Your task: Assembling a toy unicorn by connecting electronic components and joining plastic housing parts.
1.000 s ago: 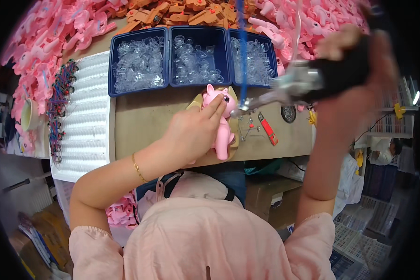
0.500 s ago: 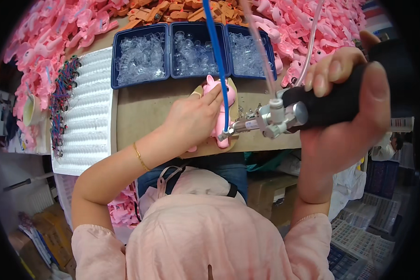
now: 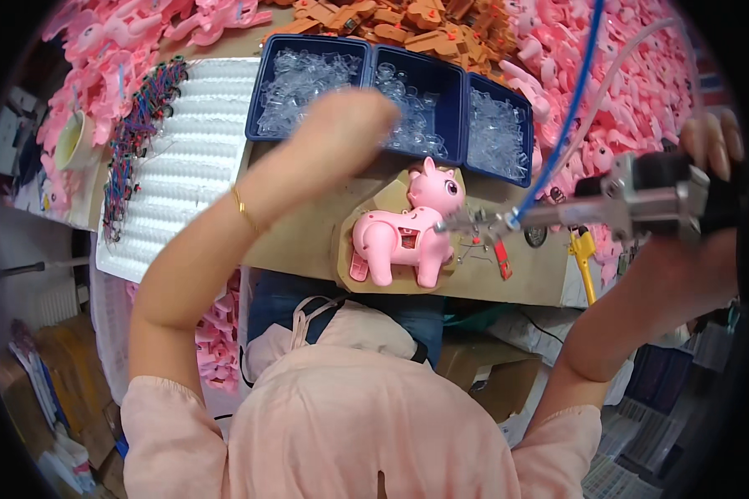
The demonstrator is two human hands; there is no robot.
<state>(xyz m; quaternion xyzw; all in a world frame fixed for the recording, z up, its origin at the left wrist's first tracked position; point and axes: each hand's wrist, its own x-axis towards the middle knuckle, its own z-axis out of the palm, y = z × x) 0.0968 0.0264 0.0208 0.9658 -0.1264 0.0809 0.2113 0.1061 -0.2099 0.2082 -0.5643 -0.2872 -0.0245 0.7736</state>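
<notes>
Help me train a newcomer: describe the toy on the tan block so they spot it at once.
Start at the three blue bins. Just below them in the picture is a tan block, bearing the toy, a pink pony. Unlike the heaped pink parts, it lies singly, with a rectangular opening in its side.

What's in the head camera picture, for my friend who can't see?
A pink toy pony rests on a tan holder, with a metal tool in the person's right hand pointed toward it. The left hand, blurred, is near blue bins of clear plastic bits. Pink pieces and orange pieces are heaped beyond.
</notes>
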